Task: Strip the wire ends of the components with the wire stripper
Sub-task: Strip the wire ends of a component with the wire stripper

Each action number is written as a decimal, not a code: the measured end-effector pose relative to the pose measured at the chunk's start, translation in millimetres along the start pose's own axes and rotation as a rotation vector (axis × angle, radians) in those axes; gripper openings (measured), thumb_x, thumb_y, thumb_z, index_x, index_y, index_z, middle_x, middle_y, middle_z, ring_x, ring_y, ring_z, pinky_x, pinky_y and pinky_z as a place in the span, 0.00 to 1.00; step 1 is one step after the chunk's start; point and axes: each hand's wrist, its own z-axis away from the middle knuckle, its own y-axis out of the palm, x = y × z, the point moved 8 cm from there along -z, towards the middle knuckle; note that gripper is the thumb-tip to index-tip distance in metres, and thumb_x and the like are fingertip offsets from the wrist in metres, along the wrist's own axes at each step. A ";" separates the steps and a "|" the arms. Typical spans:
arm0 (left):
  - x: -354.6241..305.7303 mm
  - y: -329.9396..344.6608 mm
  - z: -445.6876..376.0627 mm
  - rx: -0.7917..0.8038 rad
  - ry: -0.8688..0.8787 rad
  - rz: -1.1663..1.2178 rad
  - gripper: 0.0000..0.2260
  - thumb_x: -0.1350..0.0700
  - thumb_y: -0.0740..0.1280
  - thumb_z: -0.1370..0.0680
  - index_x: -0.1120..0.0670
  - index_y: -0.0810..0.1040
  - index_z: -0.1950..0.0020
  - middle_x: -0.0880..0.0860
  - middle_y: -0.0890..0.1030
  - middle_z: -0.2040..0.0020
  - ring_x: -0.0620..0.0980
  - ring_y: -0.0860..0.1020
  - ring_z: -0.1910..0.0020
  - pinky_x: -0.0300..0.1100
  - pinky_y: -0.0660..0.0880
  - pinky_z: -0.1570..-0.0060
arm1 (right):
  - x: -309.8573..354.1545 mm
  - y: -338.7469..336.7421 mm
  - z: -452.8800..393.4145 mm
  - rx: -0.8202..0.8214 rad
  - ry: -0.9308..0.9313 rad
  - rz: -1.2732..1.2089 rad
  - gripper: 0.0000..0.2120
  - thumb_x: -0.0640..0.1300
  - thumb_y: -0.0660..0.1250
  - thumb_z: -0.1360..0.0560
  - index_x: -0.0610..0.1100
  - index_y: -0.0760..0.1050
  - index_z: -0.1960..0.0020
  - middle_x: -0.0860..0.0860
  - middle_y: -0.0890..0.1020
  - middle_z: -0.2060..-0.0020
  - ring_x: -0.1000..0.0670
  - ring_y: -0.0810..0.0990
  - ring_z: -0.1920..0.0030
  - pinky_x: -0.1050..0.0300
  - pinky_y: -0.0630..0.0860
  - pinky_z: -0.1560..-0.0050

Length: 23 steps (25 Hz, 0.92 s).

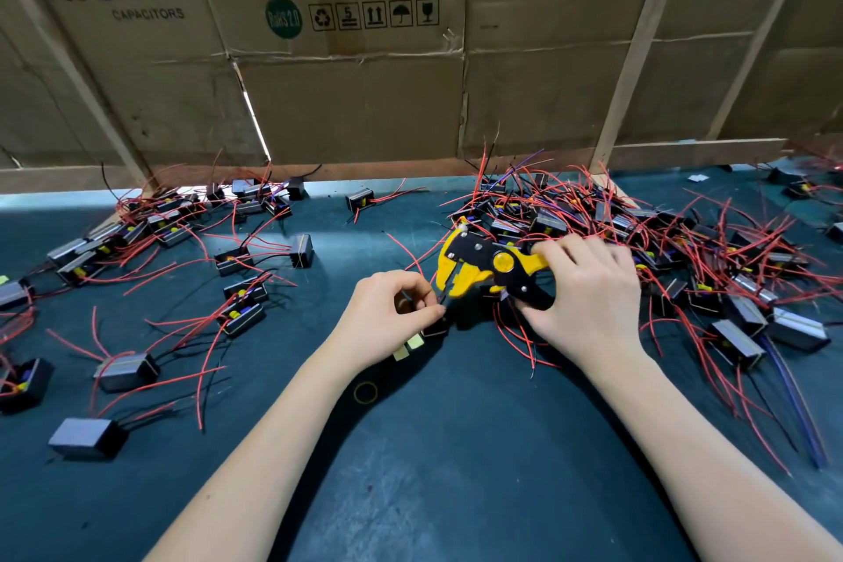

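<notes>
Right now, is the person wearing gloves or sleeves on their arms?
No. Both the left hand and the right hand are bare, with no gloves. Both forearms are bare too, with no sleeves as far as the picture shows. I see no rings, watch or bracelet on either hand or wrist.

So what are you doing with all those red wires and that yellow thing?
A person is stripping wire ends. The right hand grips the yellow and black wire stripper, and the left hand pinches a thin wire at its open jaws, just above a small black component. A big tangled pile of components with red wires lies to the right on the dark green table, and more are scattered on the left.
</notes>
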 end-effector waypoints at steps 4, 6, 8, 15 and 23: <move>-5.5 -0.3 1.4 -0.042 0.131 -0.020 0.08 0.60 0.71 0.25 0.52 0.78 0.47 0.46 0.81 0.51 0.42 0.78 0.55 0.37 0.71 0.52 | -21.0 -1.1 0.3 -0.030 0.165 -0.029 0.23 0.60 0.73 0.34 0.44 0.79 0.49 0.47 0.79 0.57 0.41 0.77 0.54 0.48 0.67 0.51; -6.9 14.3 4.2 0.143 0.171 0.088 0.25 0.59 0.69 0.22 0.49 0.66 0.27 0.45 0.72 0.30 0.40 0.76 0.38 0.36 0.72 0.41 | -28.1 -0.4 2.8 -0.030 0.201 -0.050 0.23 0.60 0.75 0.35 0.45 0.79 0.49 0.48 0.80 0.56 0.41 0.78 0.53 0.48 0.67 0.51; -4.4 18.6 2.5 0.209 0.172 0.047 0.35 0.55 0.69 0.22 0.46 0.52 0.21 0.44 0.62 0.22 0.41 0.69 0.29 0.39 0.66 0.31 | -31.3 -1.7 2.8 -0.042 0.211 -0.061 0.23 0.61 0.74 0.35 0.45 0.79 0.49 0.48 0.80 0.56 0.41 0.78 0.53 0.48 0.66 0.50; 68.4 -91.0 -6.5 -0.466 -0.175 -0.514 0.29 0.57 0.69 0.23 0.61 0.64 0.25 0.60 0.73 0.31 0.63 0.69 0.32 0.56 0.64 0.35 | -28.3 -7.5 -0.3 -0.063 0.215 -0.121 0.22 0.60 0.72 0.34 0.45 0.79 0.50 0.48 0.80 0.56 0.42 0.78 0.53 0.49 0.65 0.50; 81.8 -76.0 -12.7 -0.350 -0.191 -0.468 0.17 0.55 0.69 0.23 0.59 0.75 0.35 0.59 0.76 0.39 0.62 0.72 0.37 0.55 0.67 0.41 | -25.5 -4.2 1.4 -0.026 0.182 -0.117 0.22 0.59 0.73 0.35 0.44 0.80 0.49 0.48 0.80 0.56 0.41 0.78 0.53 0.48 0.66 0.50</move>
